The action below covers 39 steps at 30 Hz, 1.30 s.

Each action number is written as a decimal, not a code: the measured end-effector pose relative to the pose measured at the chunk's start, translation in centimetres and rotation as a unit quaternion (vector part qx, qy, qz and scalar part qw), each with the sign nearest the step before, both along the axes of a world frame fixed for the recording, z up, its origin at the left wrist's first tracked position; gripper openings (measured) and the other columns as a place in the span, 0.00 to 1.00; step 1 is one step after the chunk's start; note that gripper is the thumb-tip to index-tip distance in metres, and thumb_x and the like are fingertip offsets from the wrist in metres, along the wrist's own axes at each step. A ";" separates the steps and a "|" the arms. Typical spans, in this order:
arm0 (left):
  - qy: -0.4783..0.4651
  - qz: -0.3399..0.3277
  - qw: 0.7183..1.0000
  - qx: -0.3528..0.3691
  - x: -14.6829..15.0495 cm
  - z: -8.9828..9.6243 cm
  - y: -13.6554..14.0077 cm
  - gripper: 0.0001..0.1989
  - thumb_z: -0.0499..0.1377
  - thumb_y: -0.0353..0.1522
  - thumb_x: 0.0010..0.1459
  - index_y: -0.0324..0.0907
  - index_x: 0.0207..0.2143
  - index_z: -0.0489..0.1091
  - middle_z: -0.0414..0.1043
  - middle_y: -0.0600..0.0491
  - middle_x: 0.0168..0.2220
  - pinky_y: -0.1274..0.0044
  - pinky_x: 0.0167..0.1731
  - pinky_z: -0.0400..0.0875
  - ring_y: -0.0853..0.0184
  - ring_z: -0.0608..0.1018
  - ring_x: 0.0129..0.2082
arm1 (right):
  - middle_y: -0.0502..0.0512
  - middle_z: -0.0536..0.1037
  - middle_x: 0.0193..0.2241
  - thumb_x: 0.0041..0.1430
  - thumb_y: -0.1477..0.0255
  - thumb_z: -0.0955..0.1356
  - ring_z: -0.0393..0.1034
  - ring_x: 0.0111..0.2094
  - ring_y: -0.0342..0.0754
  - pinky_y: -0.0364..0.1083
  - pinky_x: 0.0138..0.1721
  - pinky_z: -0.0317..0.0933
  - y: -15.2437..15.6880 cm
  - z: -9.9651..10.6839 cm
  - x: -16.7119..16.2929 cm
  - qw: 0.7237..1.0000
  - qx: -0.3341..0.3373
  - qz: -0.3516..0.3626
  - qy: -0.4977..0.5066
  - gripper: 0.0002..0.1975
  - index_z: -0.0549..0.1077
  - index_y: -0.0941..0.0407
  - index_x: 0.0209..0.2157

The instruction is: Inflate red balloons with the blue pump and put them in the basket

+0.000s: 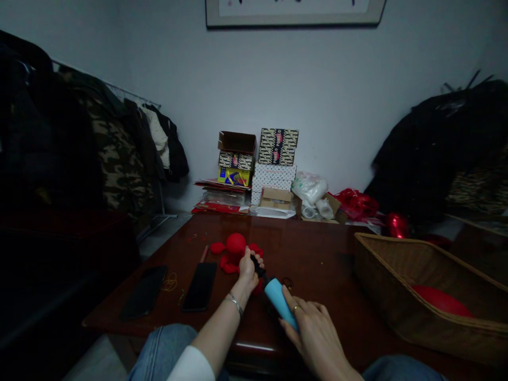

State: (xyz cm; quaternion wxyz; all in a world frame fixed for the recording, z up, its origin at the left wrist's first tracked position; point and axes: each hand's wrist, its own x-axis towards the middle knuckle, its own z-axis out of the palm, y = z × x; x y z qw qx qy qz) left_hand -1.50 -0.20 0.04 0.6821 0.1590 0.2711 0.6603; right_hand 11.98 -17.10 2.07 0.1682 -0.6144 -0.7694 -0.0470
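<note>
A light-blue hand pump with a black front end slants across the middle of the view, over the table. My left hand is closed around its black end. My right hand wraps the blue barrel from the right. Just beyond my left fingers sits a small, round, partly inflated red balloon. Whether its neck is on the pump's tip is hidden by my fingers. Several limp red balloons lie around it on the table.
To the left on the brown table lie a black phone, another dark flat slab and yellow rubber bands. At right stands a wicker basket holding a red balloon. Boxes are stacked behind the table.
</note>
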 end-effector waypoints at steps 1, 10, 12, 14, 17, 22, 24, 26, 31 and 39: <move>0.001 0.007 1.000 0.000 -0.1 0.1 0.1 0.19 0.55 0.45 0.56 0.41 0.23 0.57 0.54 0.60 0.16 0.83 0.13 0.53 0.76 0.60 0.13 | 0.56 0.75 0.44 0.58 0.67 0.64 0.70 0.42 0.51 0.50 0.44 0.56 -0.3 -0.2 0.3 1.000 0.007 0.008 0.003 0.28 0.57 0.53 0.60; -0.009 0.008 1.000 -0.006 -0.8 0.2 0.6 0.17 0.55 0.43 0.57 0.41 0.24 0.57 0.55 0.60 0.17 0.84 0.13 0.53 0.76 0.61 0.14 | 0.52 0.77 0.44 0.54 0.64 0.67 0.73 0.38 0.49 0.47 0.39 0.62 -3.3 -2.2 4.6 0.994 0.083 0.065 -0.016 0.31 0.58 0.49 0.59; -0.009 0.009 1.000 -0.007 -0.8 0.1 0.6 0.17 0.53 0.42 0.59 0.41 0.24 0.57 0.55 0.60 0.17 0.84 0.13 0.53 0.76 0.60 0.13 | 0.51 0.77 0.44 0.53 0.63 0.67 0.73 0.37 0.48 0.46 0.38 0.62 -3.6 -2.5 5.0 0.992 0.097 0.075 -0.019 0.32 0.57 0.49 0.59; -0.010 0.008 1.000 -0.007 -0.7 0.1 0.6 0.17 0.53 0.42 0.59 0.41 0.24 0.57 0.55 0.60 0.16 0.84 0.13 0.53 0.76 0.60 0.13 | 0.52 0.77 0.43 0.53 0.63 0.67 0.73 0.36 0.49 0.47 0.37 0.63 -3.7 -2.6 5.0 0.992 0.100 0.073 -0.022 0.31 0.58 0.49 0.59; -0.009 0.005 1.000 -0.007 -0.7 0.0 0.5 0.17 0.54 0.43 0.57 0.41 0.24 0.57 0.56 0.59 0.17 0.84 0.13 0.53 0.76 0.60 0.14 | 0.52 0.77 0.43 0.53 0.64 0.67 0.73 0.37 0.50 0.47 0.38 0.62 -3.5 -2.5 4.7 0.994 0.085 0.064 -0.021 0.29 0.62 0.50 0.57; -0.010 0.002 1.000 -0.002 -0.6 0.1 0.3 0.18 0.55 0.44 0.57 0.41 0.24 0.57 0.56 0.59 0.17 0.84 0.13 0.53 0.76 0.61 0.14 | 0.53 0.77 0.44 0.53 0.67 0.66 0.73 0.39 0.49 0.46 0.41 0.61 -3.0 -1.6 3.8 0.998 0.040 0.045 0.000 0.27 0.63 0.51 0.56; -0.010 -0.001 1.000 -0.004 -0.4 0.2 0.2 0.18 0.55 0.45 0.56 0.41 0.24 0.57 0.56 0.59 0.17 0.84 0.13 0.54 0.76 0.61 0.14 | 0.53 0.77 0.43 0.54 0.67 0.65 0.72 0.39 0.49 0.47 0.41 0.60 -2.7 -1.1 3.4 0.999 0.023 0.032 0.009 0.27 0.63 0.52 0.56; -0.008 -0.011 1.000 -0.003 -0.1 0.1 0.0 0.19 0.56 0.45 0.55 0.41 0.24 0.57 0.56 0.59 0.17 0.83 0.14 0.54 0.76 0.60 0.14 | 0.54 0.77 0.43 0.54 0.67 0.65 0.72 0.39 0.50 0.48 0.42 0.59 -2.4 -0.6 2.8 1.000 0.010 0.020 0.013 0.27 0.62 0.52 0.57; -0.005 -0.028 1.000 -0.009 1.0 -0.3 -0.7 0.19 0.57 0.47 0.54 0.42 0.25 0.57 0.56 0.60 0.17 0.83 0.14 0.56 0.75 0.61 0.14 | 0.56 0.77 0.41 0.56 0.69 0.63 0.70 0.40 0.51 0.49 0.43 0.56 -0.8 0.2 1.0 1.000 -0.005 -0.005 0.019 0.26 0.61 0.53 0.58; 0.004 -0.042 0.999 -0.029 1.7 -0.4 -1.4 0.18 0.54 0.45 0.57 0.41 0.25 0.57 0.58 0.58 0.16 0.82 0.16 0.59 0.74 0.63 0.14 | 0.57 0.76 0.40 0.56 0.71 0.63 0.69 0.41 0.52 0.50 0.43 0.54 1.4 0.9 -0.7 0.999 -0.041 -0.031 0.010 0.27 0.59 0.55 0.59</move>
